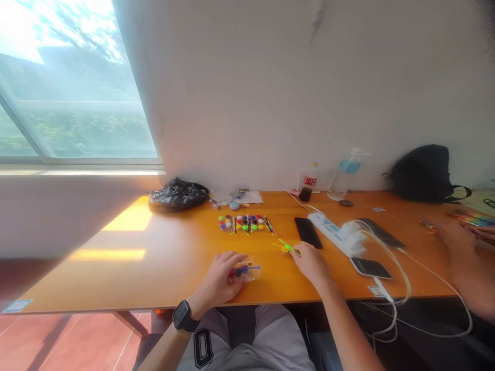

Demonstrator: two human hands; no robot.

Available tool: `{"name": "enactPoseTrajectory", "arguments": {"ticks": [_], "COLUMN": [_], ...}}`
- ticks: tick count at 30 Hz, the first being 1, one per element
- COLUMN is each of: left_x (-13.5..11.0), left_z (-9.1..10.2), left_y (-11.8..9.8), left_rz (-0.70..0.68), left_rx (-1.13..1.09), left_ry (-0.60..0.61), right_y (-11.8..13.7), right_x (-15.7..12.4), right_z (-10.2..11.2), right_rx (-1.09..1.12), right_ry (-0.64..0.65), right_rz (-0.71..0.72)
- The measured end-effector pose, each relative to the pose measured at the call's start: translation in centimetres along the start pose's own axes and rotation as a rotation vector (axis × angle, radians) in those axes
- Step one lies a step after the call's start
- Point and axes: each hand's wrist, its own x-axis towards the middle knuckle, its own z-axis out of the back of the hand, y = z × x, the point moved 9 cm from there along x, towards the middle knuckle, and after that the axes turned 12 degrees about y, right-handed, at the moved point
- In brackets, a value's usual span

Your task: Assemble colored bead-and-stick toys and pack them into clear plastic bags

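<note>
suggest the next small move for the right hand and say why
Probably lay the green stick beside the thin sticks: the right hand holds it just short of them, and they already lie among the coloured discs. The left hand is on the clear bag.

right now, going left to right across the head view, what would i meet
Window, black plastic bag, left hand, green stick, right hand, white-edged phone, another person's hand.
</note>
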Motion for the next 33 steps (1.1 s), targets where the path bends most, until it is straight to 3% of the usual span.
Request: {"name": "enactPoseTrajectory", "arguments": {"ticks": [5,10,15,20,23,28,33], "left_x": [0.0,0.0,0.0,0.0,0.0,-0.1,0.0], "left_z": [0.0,0.1,0.1,0.2,0.3,0.1,0.2], "left_y": [0.0,-0.3,-0.4,-0.2,0.0,0.3,0.4], "left_rz": [0.003,-0.007,-0.011,0.009,0.017,0.027,0.033], "left_rx": [-0.015,0.017,0.033,0.035,0.027,-0.016,-0.010], "left_ry": [0.007,-0.014,-0.029,-0.044,-0.051,-0.026,-0.051], "right_y": [-0.9,-1.6,2.7,6.6,8.2,9.9,9.8], "right_x": [-0.3,-0.1,-1.3,-3.5,-4.0,-4.2,-4.6], "right_z": [1.1,0.7,1.7,3.3,3.1,0.8,1.9], "right_rx": [-0.104,0.127,0.454,0.643,0.591,0.449,0.403], "right_ry": [-0.107,-0.042,0.067,0.170,0.210,0.328,0.261], "right_rz": [-0.015,0.014,0.301,0.446,0.481,0.525,0.508]}}
